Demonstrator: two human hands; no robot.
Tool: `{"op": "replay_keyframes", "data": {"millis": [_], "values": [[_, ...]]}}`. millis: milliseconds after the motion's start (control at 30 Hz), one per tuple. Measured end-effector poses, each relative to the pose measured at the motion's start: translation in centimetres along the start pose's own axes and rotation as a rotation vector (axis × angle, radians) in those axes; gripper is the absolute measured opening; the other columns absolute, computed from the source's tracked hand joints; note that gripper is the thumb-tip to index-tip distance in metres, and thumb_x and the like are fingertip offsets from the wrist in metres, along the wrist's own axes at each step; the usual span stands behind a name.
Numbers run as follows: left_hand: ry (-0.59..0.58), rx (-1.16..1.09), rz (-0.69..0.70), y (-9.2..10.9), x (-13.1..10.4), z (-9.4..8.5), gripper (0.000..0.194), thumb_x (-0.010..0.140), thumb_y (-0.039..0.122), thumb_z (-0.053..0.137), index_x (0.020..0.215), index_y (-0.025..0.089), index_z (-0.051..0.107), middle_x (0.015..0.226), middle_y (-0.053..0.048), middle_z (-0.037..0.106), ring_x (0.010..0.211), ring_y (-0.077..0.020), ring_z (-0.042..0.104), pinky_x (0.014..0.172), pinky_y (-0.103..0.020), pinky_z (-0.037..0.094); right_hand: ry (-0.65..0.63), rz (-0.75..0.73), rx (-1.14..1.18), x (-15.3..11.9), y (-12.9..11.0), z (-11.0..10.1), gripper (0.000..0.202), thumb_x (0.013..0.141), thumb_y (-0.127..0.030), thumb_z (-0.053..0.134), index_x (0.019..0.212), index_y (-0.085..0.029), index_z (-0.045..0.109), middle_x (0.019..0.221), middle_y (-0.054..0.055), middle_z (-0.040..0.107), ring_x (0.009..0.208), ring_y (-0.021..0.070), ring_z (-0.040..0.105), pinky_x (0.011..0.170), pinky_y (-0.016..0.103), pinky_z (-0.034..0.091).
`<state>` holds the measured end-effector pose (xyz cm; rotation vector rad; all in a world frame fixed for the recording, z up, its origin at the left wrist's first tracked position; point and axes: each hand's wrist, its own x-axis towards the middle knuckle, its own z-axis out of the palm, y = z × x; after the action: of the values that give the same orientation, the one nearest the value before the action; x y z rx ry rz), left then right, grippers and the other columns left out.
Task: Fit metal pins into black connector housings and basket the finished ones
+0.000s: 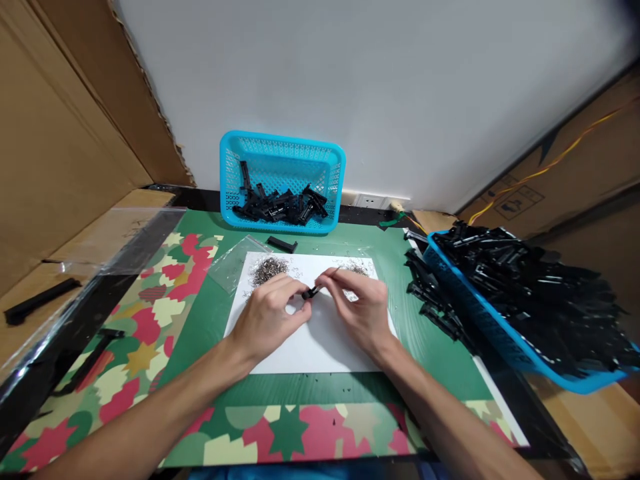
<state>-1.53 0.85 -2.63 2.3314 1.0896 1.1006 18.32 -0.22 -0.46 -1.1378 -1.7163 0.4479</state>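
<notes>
Over a white sheet of paper [315, 353], my left hand [267, 310] pinches a small black plastic part [310, 292] between thumb and fingertips. Close on its right, my right hand [360, 303] is closed, its fingertips at the same part. A thin pointed tool [337, 269] shows just above the right fingers; most of it is hidden by them. Beyond my left hand lies a heap of tiny metal pieces [270, 269]. A smaller scatter of tiny metal pieces [356, 268] lies behind my right hand.
A blue basket [283, 230] with black parts stands against the wall. At right, a fuller blue basket [505, 327] is heaped with black parts; several loose parts [433, 293] lie beside it. One black part [282, 245] lies behind the paper, near a clear plastic bag [233, 263].
</notes>
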Motion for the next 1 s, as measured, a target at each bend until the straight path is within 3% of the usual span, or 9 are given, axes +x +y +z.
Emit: {"op": "replay_keyframes", "data": {"millis": [67,133,333,467,533,667,800,900,1000], "values": [[0.054,-0.002,-0.008,0.0,0.1,0.0,0.014,0.089,0.01,0.071,0.102,0.017,0.072,0.089,-0.004,0.072,0.084,-0.0199,0.065,0.074,-0.032,0.052,0.125,0.036,0.042,0.5,0.0,-1.1,0.014,0.105,-0.027,0.06,0.102,-0.02,0.071,0.091,0.005,0.077,0.08,0.0182,0.072,0.076,0.031,0.056],[0.089,-0.011,0.01,0.1,0.1,-0.1,0.016,0.092,0.012,0.071,0.106,0.017,0.072,0.092,-0.005,0.073,0.084,-0.02,0.065,0.075,-0.033,0.053,0.155,0.053,0.018,1.0,-0.1,-2.4,0.015,0.107,-0.026,0.054,0.107,-0.02,0.068,0.093,0.005,0.074,0.084,0.0187,0.07,0.078,0.032,0.055],[0.13,-0.117,0.127,0.5,0.3,-0.6,0.022,0.1,0.014,0.067,0.121,0.019,0.069,0.105,-0.006,0.076,0.093,-0.0199,0.067,0.082,-0.034,0.055,-0.19,-0.016,-0.164,0.0,-1.3,-4.5,0.014,0.107,-0.02,0.053,0.11,-0.021,0.066,0.104,0.007,0.067,0.092,0.0192,0.064,0.082,0.032,0.05],[0.061,-0.181,0.15,1.0,0.2,-0.7,0.024,0.101,0.017,0.066,0.124,0.022,0.068,0.107,-0.005,0.075,0.095,-0.0197,0.067,0.087,-0.035,0.055,-0.181,-0.181,-0.332,-1.9,-2.3,-4.5,0.014,0.106,-0.017,0.055,0.104,-0.021,0.068,0.101,0.009,0.068,0.097,0.0231,0.063,0.086,0.036,0.05],[-0.013,-0.211,0.107,1.4,0.1,-0.6,0.025,0.104,0.02,0.062,0.128,0.023,0.064,0.112,-0.006,0.073,0.098,-0.0201,0.067,0.089,-0.036,0.055,-0.171,-0.183,-0.44,-2.5,-2.4,-5.1,0.017,0.106,-0.016,0.054,0.101,-0.021,0.069,0.096,0.008,0.069,0.092,0.0237,0.062,0.083,0.037,0.049],[-0.116,-0.246,-0.005,2.0,-0.1,-0.4,0.028,0.107,0.022,0.052,0.135,0.025,0.054,0.125,-0.008,0.067,0.104,-0.021,0.066,0.09,-0.036,0.055,-0.038,0.026,-0.651,-3.1,-1.7,-8.3,0.015,0.102,-0.021,0.058,0.095,-0.021,0.072,0.095,0.008,0.071,0.088,0.0236,0.066,0.079,0.035,0.049],[-0.133,-0.191,0.025,2.1,-0.1,-0.6,0.025,0.106,0.017,0.046,0.127,0.024,0.057,0.119,-0.007,0.066,0.101,-0.0218,0.064,0.089,-0.038,0.051,0.114,0.339,-1.042,-3.9,0.0,-12.2,0.013,0.097,-0.025,0.064,0.091,-0.023,0.075,0.094,0.005,0.075,0.075,0.0215,0.068,0.063,0.031,0.039],[-0.149,-0.16,0.069,2.1,0.0,-0.7,0.023,0.105,0.012,0.044,0.119,0.023,0.059,0.114,-0.006,0.067,0.101,-0.0225,0.063,0.092,-0.04,0.047,0.102,0.47,-1.262,-4.9,1.6,-14.0,0.013,0.097,-0.03,0.065,0.094,-0.024,0.076,0.095,0.005,0.077,0.07,0.0212,0.068,0.056,0.031,0.028],[-0.186,-0.129,0.092,2.2,0.0,-0.7,0.022,0.103,0.009,0.045,0.11,0.021,0.062,0.106,-0.005,0.069,0.096,-0.0222,0.062,0.09,-0.04,0.046,0.087,0.491,-1.345,-5.4,2.6,-14.3,0.016,0.099,-0.033,0.064,0.097,-0.025,0.077,0.094,0.006,0.076,0.063,0.0193,0.065,0.054,0.03,0.021]]}}
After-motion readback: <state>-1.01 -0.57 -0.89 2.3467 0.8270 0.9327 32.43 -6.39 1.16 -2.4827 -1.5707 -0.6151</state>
